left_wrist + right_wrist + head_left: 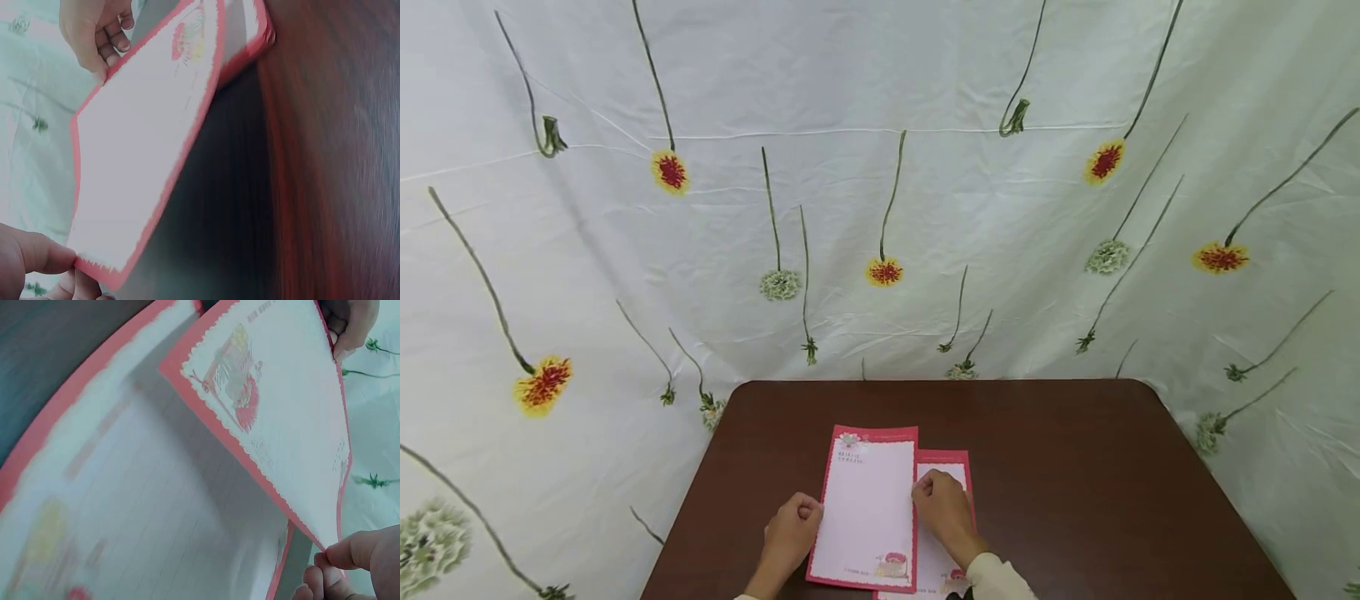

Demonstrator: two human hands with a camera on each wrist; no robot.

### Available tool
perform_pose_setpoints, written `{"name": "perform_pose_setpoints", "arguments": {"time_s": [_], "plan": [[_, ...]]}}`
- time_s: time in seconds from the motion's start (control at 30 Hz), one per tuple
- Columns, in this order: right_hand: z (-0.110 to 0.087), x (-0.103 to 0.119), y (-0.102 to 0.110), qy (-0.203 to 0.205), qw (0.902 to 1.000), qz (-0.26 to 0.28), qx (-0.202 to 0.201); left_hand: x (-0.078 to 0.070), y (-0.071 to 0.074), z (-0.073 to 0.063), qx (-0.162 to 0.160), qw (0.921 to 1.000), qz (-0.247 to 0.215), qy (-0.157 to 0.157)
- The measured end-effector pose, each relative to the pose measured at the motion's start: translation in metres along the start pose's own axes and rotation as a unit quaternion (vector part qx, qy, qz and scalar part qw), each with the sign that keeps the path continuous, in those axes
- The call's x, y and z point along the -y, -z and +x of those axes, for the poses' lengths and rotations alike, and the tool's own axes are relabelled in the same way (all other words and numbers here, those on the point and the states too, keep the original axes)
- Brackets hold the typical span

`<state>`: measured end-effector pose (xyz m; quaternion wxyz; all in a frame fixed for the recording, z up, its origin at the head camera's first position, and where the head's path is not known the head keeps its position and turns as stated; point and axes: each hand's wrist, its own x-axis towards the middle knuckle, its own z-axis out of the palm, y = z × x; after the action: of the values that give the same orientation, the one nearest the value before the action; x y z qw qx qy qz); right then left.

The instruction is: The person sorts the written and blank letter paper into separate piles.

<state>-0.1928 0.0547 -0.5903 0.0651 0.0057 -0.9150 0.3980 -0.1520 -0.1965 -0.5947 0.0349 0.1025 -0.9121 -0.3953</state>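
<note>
Between my two hands a sheet of red-bordered letter paper is lifted off the table, a flower printed at its top and a small picture at its lower right corner. My left hand pinches its left edge between thumb and fingers, as the left wrist view shows. On the opposite edge, my right hand pinches the paper with thumb and fingertips. Beneath and to the right lies more letter paper of the same design, partly covered by the raised sheet and the right forearm.
The dark brown wooden table has rounded far corners. A white cloth printed with flowers hangs behind and around it. A small black object shows at the bottom edge beside the right sleeve.
</note>
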Motion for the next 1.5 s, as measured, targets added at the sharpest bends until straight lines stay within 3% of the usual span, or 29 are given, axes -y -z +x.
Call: {"name": "perform_pose_setpoints", "arguments": {"time_s": [0.3, 0.53, 0.87, 1.27, 1.5], "plan": [[0.002, 0.028, -0.031, -0.004, 0.9993, 0.023, 0.029, 0.026, 0.021, 0.003, 0.002, 0.9982, 0.006, 0.059], [-0.002, 0.045, -0.057, 0.008, 0.9994, 0.005, 0.034, 0.049, 0.033, -0.001, -0.005, 0.9948, 0.013, 0.101], [-0.007, 0.056, -0.088, 0.043, 0.9983, -0.038, 0.0, 0.068, 0.05, -0.001, -0.025, 0.9934, 0.029, 0.108], [-0.007, 0.068, -0.094, 0.056, 0.9925, -0.105, 0.029, 0.079, 0.06, -0.001, -0.014, 0.9894, 0.063, 0.13], [-0.008, 0.069, -0.099, 0.061, 0.9873, -0.143, 0.034, 0.085, 0.059, -0.002, -0.014, 0.9889, 0.104, 0.105]]}}
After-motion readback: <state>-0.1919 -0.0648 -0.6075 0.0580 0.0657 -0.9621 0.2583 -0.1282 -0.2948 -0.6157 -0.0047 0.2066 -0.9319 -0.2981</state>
